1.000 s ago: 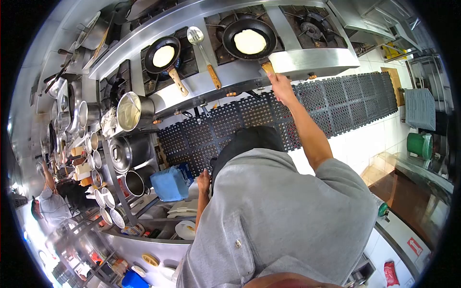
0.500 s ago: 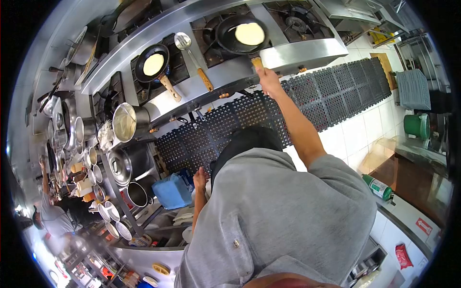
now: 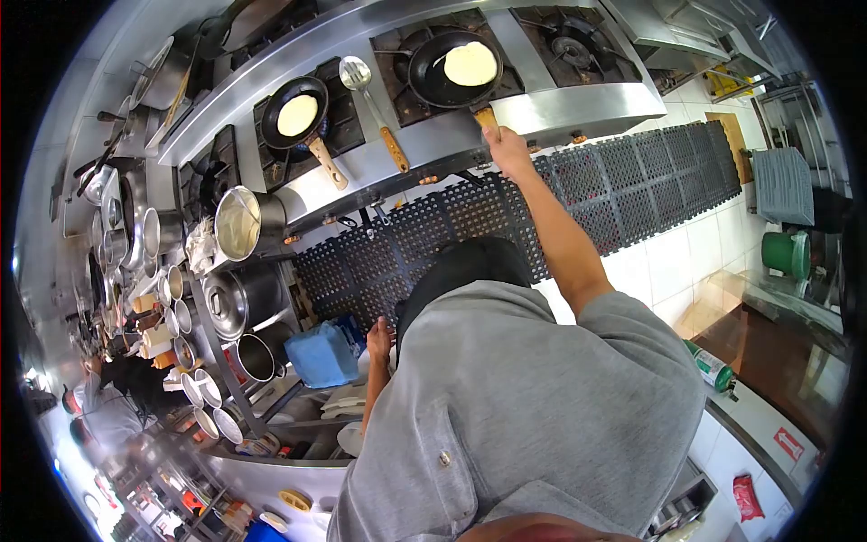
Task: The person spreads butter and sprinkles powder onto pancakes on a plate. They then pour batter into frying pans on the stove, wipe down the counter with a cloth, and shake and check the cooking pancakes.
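My right hand is closed round the wooden handle of the larger black pan on the stove. A pale round pancake lies toward the right side of that pan. On the burner to the left, a smaller black pan holds another pale pancake, its wooden handle pointing toward me. Between the pans lies a slotted spoon with a wooden handle. Low beside my body hangs my left hand, fingers apart, with nothing visible in it.
A deep steel pot stands left of the stove, above a lidded pot. A blue container is near my left hand. Black perforated mats cover the floor. Another person is at the far left.
The pancake in the larger pan has shifted from the middle toward the right side. My right hand has moved slightly left with the handle. The camera view has shifted a little.
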`<state>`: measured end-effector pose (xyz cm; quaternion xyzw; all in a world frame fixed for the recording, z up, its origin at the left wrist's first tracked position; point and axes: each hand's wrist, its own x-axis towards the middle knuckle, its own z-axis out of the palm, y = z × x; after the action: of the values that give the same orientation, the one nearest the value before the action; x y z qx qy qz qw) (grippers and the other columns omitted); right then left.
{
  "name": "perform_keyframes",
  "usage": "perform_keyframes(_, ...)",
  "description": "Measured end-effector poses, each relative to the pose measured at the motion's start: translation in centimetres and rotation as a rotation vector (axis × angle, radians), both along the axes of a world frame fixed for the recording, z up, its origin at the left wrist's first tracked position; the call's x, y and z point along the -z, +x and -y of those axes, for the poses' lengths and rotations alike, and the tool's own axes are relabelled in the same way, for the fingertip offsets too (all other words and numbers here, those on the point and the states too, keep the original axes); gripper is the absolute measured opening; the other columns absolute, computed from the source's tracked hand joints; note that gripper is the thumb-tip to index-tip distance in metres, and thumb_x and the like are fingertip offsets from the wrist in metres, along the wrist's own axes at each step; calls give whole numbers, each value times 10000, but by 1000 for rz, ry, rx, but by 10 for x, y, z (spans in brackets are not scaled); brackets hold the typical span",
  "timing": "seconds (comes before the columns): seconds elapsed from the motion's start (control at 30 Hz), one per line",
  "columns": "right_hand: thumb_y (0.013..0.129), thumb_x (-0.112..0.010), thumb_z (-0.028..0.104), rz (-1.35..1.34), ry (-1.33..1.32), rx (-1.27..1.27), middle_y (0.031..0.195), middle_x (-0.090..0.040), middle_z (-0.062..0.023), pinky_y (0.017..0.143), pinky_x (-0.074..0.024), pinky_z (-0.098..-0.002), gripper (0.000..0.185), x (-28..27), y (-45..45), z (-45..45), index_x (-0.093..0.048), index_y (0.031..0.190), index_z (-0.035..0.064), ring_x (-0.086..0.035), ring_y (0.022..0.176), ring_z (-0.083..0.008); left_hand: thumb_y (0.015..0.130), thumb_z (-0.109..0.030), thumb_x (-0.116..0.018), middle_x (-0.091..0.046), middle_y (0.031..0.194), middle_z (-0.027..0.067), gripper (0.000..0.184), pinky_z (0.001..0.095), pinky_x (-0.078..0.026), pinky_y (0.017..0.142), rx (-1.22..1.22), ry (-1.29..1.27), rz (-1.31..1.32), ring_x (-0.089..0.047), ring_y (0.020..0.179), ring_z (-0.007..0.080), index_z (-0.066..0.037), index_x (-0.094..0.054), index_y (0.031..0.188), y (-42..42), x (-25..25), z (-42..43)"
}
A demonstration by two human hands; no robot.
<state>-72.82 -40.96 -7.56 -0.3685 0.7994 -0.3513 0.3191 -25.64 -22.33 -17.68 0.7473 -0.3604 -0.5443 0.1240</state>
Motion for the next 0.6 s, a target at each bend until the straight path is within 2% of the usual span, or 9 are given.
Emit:
perform_keyframes(0.07,896,-454,443,-370,-111,-103,772,-625,-215,650,-493,-425,491,3,-16,-1,-571,926,-33,-612,724,-369,884,-488,-483,-573,708,56,480,254,-439,479,-8,4,26,-552,582,132,-17,-573,857,-2,-2,-3)
perform_keyframes(0.1,891,-448,456,-314,-30,-117,866,-619,-249,796,-451,-438,503,-1,-29,1,-582,928,-28,-576,891,-416,884,-488,-483,-573,708,56,480,254,-439,479,-36,-2,28,-552,582,132,-17,-573,857,-2,-1,-4)
perform_keyframes(0.2,892,-444,462,-290,68,-72,853,-618,-250,780,-459,-434,507,-16,-30,8,-585,908,-25,-584,866,-410,889,-477,-481,-563,701,58,463,264,-445,494,-169,36,-61,-547,578,140,-21,-562,895,-3,5,-8)
perform_keyframes(0.27,898,-441,452,-260,46,-81,801,-624,-230,661,-487,-429,498,-25,-29,16,-578,875,-27,-613,760,-383,898,-467,-468,-562,698,61,461,268,-442,486,-67,35,-27,-539,571,141,-16,-560,895,-7,-1,-7)
perform_keyframes(0.3,898,-441,452,-262,36,-87,801,-624,-230,661,-487,-429,498,-29,-25,22,-578,875,-27,-613,760,-383,900,-464,-467,-561,697,63,460,269,-441,482,-34,30,15,-535,566,140,-13,-559,889,-9,-3,-4)
perform_keyframes(0.37,901,-440,448,33,85,39,715,-613,-186,493,-472,-398,498,-42,-14,19,-561,832,-30,-606,568,-315,898,-466,-470,-562,697,65,464,269,-439,479,-81,21,-31,-532,561,140,-11,-562,887,-4,8,-3)
perform_keyframes(0.4,900,-438,453,-76,62,-13,642,-578,-150,387,-430,-365,497,-24,-16,23,-545,812,-24,-545,422,-240,896,-467,-473,-563,698,68,468,269,-437,476,-117,11,-79,-529,556,139,-8,-565,885,-4,15,-3)
perform_keyframes(0.53,898,-449,437,65,82,-3,625,-583,-164,383,-446,-357,491,-35,-21,25,-550,823,-37,-563,425,-261,896,-460,-473,-576,713,77,488,266,-424,474,-97,8,-46,-543,565,144,9,-589,967,-4,19,2)
perform_keyframes(0.6,898,-449,434,1,83,-25,613,-578,-156,383,-446,-354,486,-29,-24,26,-548,821,-35,-560,421,-252,897,-458,-470,-579,721,78,488,268,-426,478,-107,28,-55,-545,569,144,7,-591,980,-3,19,1)
